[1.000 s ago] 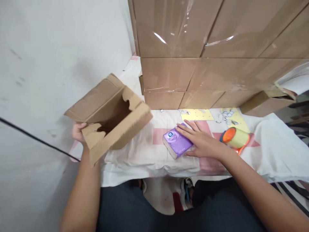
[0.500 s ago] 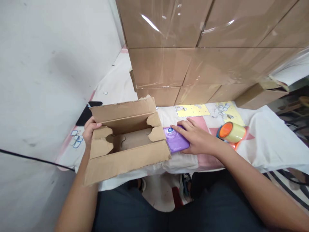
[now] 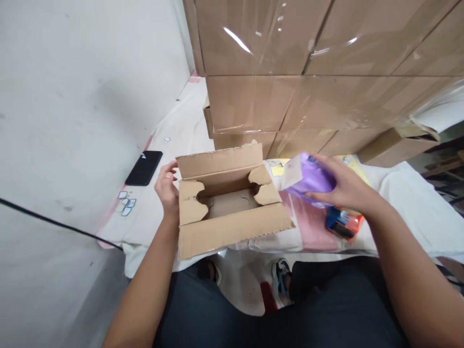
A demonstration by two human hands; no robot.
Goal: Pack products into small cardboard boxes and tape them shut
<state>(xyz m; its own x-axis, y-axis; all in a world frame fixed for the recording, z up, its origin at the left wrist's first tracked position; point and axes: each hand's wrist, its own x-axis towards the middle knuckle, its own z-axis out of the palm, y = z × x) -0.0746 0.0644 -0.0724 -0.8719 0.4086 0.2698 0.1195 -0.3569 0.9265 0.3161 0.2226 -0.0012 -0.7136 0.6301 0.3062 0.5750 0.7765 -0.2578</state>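
Hands apart: the left hand (image 3: 166, 186) grips the carton (image 3: 232, 227) at its left wall, steadying it with the flaps spread open, while the right hand (image 3: 348, 189) is clamped on a purple pack (image 3: 308, 178), held in the air just right of the carton. Half a second ago the pack lay flat on the worktop (image 3: 406, 217) beside the carton.

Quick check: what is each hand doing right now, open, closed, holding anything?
Left hand: closed on the left edge of the open brown cardboard box.
Right hand: closed around the purple plastic-wrapped tissue pack, held in the air.
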